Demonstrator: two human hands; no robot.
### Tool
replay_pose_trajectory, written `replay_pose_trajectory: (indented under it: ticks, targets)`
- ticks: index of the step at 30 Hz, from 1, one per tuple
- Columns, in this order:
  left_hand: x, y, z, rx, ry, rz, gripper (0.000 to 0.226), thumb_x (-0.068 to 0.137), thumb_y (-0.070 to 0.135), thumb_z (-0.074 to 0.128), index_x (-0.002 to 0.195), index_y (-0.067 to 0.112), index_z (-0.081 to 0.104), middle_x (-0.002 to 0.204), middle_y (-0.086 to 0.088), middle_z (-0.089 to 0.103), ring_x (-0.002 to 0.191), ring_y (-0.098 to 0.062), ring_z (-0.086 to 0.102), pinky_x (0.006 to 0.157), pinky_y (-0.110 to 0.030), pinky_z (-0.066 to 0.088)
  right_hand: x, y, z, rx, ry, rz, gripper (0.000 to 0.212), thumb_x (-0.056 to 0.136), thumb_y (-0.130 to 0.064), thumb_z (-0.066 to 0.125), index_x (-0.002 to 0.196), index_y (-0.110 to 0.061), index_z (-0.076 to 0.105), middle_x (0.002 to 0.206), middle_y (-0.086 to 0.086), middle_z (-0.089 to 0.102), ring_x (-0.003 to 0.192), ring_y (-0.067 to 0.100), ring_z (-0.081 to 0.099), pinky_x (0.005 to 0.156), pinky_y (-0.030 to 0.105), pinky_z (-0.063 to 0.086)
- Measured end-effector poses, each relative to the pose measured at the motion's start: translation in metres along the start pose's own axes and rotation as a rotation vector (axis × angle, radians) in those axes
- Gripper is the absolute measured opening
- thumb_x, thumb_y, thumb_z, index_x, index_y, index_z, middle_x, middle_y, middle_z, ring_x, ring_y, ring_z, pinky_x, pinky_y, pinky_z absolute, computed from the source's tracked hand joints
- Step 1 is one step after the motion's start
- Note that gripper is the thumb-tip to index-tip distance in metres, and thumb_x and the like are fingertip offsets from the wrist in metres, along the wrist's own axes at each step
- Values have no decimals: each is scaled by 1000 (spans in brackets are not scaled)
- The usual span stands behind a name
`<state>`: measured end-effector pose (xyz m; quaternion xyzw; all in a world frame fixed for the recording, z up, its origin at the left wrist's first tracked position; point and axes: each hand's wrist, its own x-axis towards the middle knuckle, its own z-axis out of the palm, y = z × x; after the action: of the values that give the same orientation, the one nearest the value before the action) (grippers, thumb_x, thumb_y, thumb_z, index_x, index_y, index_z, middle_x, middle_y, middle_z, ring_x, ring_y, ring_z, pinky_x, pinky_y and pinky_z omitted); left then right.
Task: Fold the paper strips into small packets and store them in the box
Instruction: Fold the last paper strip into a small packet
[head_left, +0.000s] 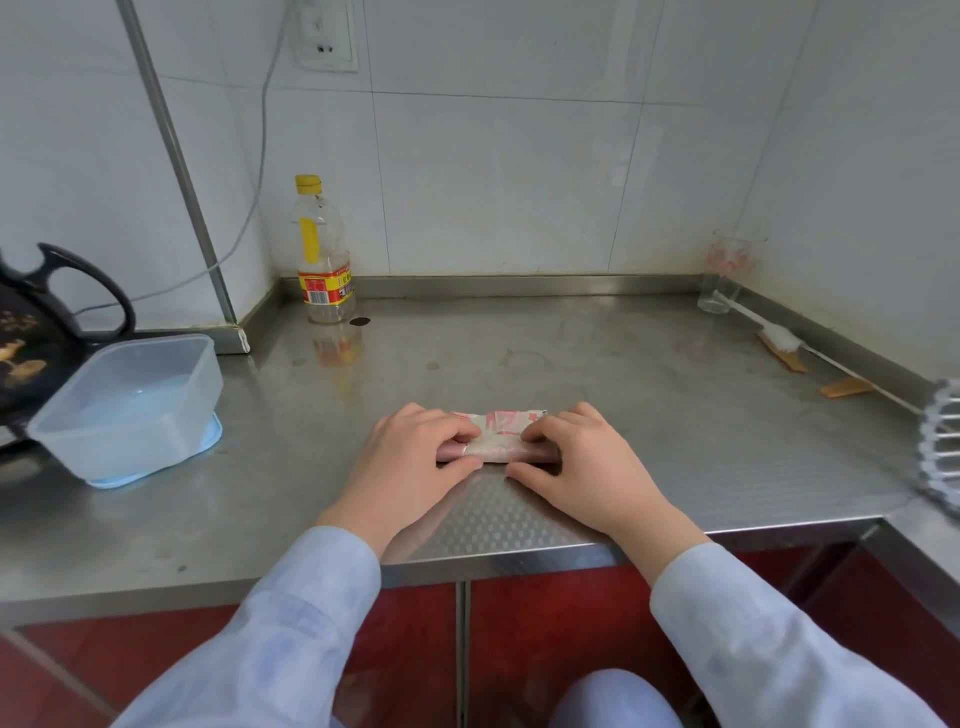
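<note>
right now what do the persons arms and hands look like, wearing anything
Both hands are bare: the left hand and right hand show no gloves, rings or watch. Both arms wear long, loose sleeves in pale blue fabric ending at the wrists, with no visible markings.

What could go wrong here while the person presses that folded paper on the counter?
Both the left hand and the right hand press the paper on smooth steel, so it might slide and crease crookedly, or spring open once released. The box sits off to the left near the counter edge; a hasty reach could nudge it. The bottle stands well behind and seems unlikely to be hit.
</note>
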<state>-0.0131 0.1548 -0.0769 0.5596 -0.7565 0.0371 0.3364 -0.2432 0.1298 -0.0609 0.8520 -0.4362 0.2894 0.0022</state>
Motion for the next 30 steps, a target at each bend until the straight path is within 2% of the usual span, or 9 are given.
replay_pose_trajectory:
  ticks: [3,8,11,14,18,21,23,26,30]
  targets:
    - [0,2,-1,23,21,-6,17,84,45,66,98,35,66,95,21,70,88,-9,52,79,-32,40,1,0,1,2,10,5,27,84,-47,67,98,-23,67,83,-11,66,85,15,48,74,30,45]
    - [0,10,-5,18,8,-19,13,93,43,57,99,35,64,92,19,70,86,-13,51,79,-35,39,2,-2,1,51,24,12,19,92,-39,61,94,-21,65,78,-7,66,77,19,51,70,36,46]
    - [-1,11,-6,7,0,-54,13,96,39,54,96,32,65,75,17,64,81,-17,54,77,-36,41,2,-2,1,89,-2,24,19,95,-39,56,96,-22,65,77,-2,68,76,23,58,69,40,48]
    - [-2,12,-5,58,-13,-99,19,94,41,53,89,30,67,58,16,44,74,-20,55,70,-36,42,2,-2,2,79,-19,29,19,95,-38,56,97,-22,66,78,-3,69,78,23,60,71,40,48]
    - [1,11,-3,158,3,-205,29,89,56,53,86,32,69,65,9,56,79,-20,56,72,-35,42,3,1,4,-14,-5,71,23,91,-43,58,91,-22,67,79,-4,66,80,22,55,73,40,48]
    - [1,8,-2,167,26,-244,24,86,57,57,91,35,67,84,11,60,89,-17,53,77,-36,43,3,3,6,-35,13,118,22,88,-43,61,95,-23,68,89,-3,60,89,21,54,77,40,49]
    - [2,6,-3,122,58,-203,16,85,48,65,94,35,67,90,12,58,92,-16,51,79,-37,44,3,3,6,-27,31,118,21,86,-39,63,99,-23,68,96,-2,56,95,21,53,79,39,49]
    - [2,12,-5,148,93,-37,7,82,29,70,87,34,71,88,16,63,92,-15,52,78,-35,39,4,3,6,-20,32,41,17,85,-27,63,101,-25,69,100,-4,58,94,22,50,79,40,49]
    - [3,25,-12,357,-51,160,12,84,30,63,89,33,74,90,17,71,93,-13,58,79,-35,35,5,-2,1,-95,-48,-117,29,86,-14,54,101,-29,74,104,-13,69,94,22,51,77,41,47]
